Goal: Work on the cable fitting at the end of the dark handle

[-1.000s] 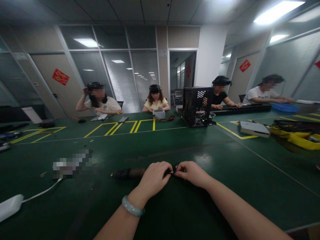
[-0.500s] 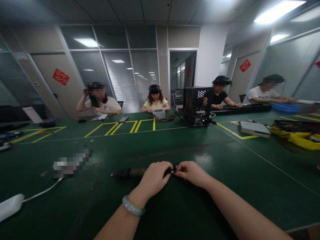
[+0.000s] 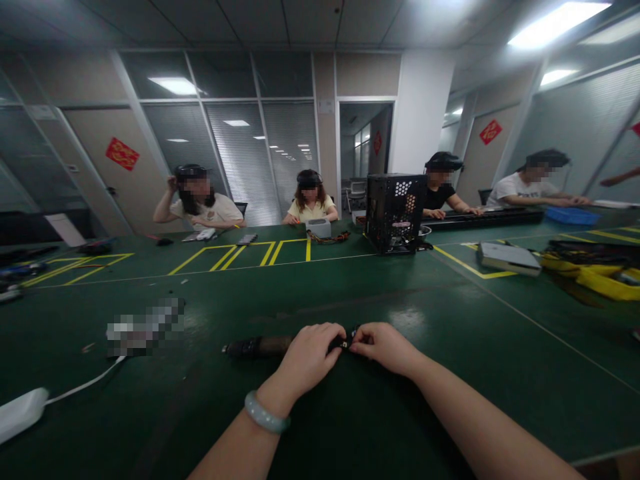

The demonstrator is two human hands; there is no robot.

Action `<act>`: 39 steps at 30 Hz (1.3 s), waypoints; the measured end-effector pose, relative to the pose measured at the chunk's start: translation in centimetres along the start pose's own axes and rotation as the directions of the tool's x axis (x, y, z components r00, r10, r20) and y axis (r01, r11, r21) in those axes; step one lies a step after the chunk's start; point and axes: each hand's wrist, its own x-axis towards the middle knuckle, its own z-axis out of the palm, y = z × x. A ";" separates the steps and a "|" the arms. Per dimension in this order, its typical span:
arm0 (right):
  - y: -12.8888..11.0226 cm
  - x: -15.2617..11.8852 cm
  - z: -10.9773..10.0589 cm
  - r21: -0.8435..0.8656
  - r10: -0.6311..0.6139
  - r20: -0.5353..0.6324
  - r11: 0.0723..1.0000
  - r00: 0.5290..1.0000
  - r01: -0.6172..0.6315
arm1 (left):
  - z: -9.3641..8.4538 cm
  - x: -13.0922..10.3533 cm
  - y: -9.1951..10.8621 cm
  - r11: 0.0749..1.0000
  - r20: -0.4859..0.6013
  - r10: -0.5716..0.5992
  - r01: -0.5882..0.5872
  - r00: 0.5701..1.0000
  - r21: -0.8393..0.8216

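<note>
Your left hand [image 3: 311, 357] and your right hand [image 3: 383, 347] met at the near middle of the green counter [image 3: 350, 287], fingertips almost touching. Each hand was curled narrow, and between them you pinched a small black part [image 3: 345, 344]; it was too small and too dark to name more exactly. That part sat at the right end of a long dark tool [image 3: 257, 347] lying flat on the counter, which ran leftward from your left hand; whether the 2 were joined could not be told. A pale green bangle [image 3: 265, 413] circled your left wrist.

Left of the dark tool lay a blurred patch, and further left and nearer to you a white adapter [image 3: 20, 413] with its white cable [image 3: 85, 383] curving up toward that patch.

Well beyond the dark tool, across the counter, stood a black perforated computer case [image 3: 395, 212]. Right of the case lay a flat grey box [image 3: 507, 258] inside yellow floor-style markings, and right of that a yellow tray [image 3: 600, 277] holding dark cables. Left of the case sat a small grey box [image 3: 319, 229] with a cable beside it.

4 other people sat at the far side of the counter, 2 left of the case and 2 right of it, their hands on or near the counter. A blue tray [image 3: 570, 215] rested near the person furthest right.
</note>
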 end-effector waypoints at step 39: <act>-0.4 0.0 0.0 0.002 0.036 0.022 0.999 0.999 -0.036 | -0.4 -0.3 0.2 1.000 0.000 0.005 -0.005 1.000 -0.013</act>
